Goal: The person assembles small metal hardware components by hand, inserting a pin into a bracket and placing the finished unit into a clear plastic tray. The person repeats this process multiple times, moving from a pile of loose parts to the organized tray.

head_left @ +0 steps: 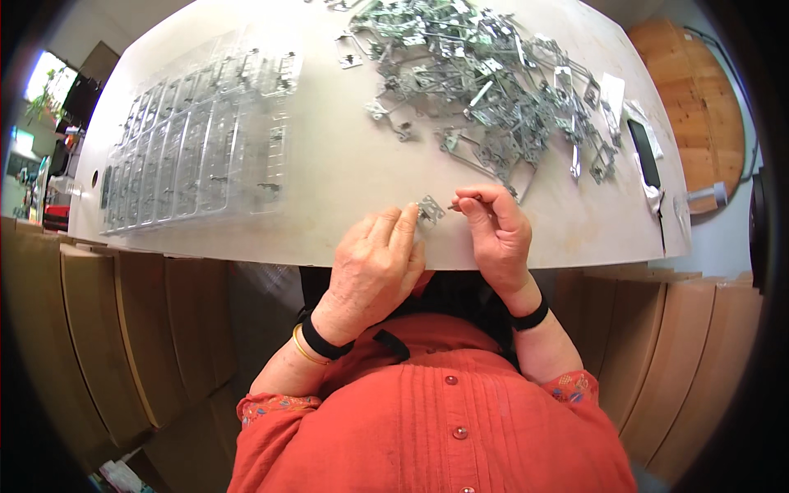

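Metal pile (pixel 485 74) beyond both hands

A pale table (pixel 329 177) stands among cardboard boxes (pixel 123 329), window (pixel 45 78) at left.

The person wears an orange-red blouse (pixel 436 419) with fine vertical pleats down the front and a row of small round buttons of the same colour. Its short sleeves end in patterned cuffs with bits of blue and yellow. A black band sits on each wrist, and a thin gold bangle (pixel 302 348) lies just behind the left band (pixel 322 341).
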Action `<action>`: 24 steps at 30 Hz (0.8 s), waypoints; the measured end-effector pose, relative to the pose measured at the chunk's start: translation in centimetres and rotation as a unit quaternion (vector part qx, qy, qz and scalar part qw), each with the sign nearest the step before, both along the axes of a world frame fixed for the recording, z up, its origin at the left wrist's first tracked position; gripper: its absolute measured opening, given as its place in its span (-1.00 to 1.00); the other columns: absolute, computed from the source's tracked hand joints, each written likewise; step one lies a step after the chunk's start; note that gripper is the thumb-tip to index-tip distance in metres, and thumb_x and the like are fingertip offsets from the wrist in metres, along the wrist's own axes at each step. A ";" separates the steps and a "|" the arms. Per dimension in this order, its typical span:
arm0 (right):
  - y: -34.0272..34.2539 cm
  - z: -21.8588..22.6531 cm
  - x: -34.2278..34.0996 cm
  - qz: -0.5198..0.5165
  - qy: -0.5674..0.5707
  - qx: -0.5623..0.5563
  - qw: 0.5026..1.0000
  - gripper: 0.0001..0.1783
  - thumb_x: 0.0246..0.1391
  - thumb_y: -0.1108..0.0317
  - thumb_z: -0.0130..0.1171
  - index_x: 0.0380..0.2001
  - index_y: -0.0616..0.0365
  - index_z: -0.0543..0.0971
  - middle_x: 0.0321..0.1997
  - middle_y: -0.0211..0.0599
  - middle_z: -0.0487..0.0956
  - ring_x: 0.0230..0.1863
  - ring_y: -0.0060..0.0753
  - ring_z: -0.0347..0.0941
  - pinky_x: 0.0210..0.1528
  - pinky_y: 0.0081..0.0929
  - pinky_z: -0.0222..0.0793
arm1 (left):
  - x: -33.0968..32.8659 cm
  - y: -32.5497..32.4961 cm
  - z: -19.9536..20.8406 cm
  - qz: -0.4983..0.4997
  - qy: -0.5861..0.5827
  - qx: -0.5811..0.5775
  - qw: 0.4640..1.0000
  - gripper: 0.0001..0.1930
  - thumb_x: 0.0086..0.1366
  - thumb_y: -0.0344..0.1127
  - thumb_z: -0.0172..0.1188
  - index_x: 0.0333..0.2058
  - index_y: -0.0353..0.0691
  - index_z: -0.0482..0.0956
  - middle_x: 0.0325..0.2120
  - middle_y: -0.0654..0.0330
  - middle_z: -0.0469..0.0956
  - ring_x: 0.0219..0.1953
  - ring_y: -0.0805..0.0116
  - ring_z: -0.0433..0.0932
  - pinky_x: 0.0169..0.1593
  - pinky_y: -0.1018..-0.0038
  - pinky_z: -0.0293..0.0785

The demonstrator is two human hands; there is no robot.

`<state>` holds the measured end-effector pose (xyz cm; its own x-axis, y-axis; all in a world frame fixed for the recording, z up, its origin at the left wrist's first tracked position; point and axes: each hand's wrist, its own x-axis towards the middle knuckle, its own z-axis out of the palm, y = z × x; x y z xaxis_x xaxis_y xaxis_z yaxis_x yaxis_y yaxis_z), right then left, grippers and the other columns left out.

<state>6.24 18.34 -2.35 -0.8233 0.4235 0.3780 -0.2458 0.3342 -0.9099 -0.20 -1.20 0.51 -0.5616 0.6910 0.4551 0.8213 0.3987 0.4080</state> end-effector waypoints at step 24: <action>1.2 0.1 1.0 0.077 -0.011 -0.114 0.990 -0.85 0.51 0.37 0.15 -0.03 0.24 0.55 -0.13 -0.21 0.71 -0.10 -0.46 0.61 0.05 -0.47 0.53 | -0.3 1.3 0.0 0.009 -0.010 0.015 1.000 -0.60 0.15 -0.41 0.29 -0.02 -0.44 0.53 -0.39 0.10 0.57 -0.28 0.12 0.53 -0.11 0.28 0.43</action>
